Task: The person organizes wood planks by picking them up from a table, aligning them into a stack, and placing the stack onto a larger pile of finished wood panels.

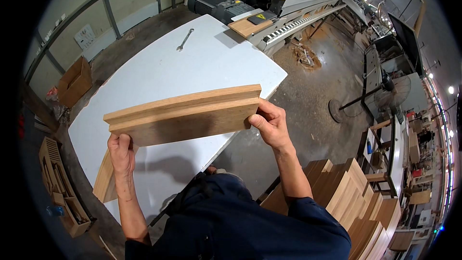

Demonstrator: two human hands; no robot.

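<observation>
A wooden board point(187, 121) with a stepped, grooved long edge is held up over a white tabletop point(159, 70). My left hand point(122, 153) is closed on its left end, thumb against the lower face. At the right end my right hand point(270, 123) grips it, with the thumb in front and fingers behind. Beneath my left forearm, another wooden piece point(104, 179) lies on the near left part of the tabletop, partly hidden. Toward the far side of the table rests a metal wrench point(185, 39).
A machine point(298, 7) with a motor point(211, 7) stands beyond the table. Stacked wooden boards point(351, 197) lie at my right, and a pedestal fan point(385, 89) stands farther off. On the left are a cardboard box point(75, 82) and a wooden tool tray point(62, 188).
</observation>
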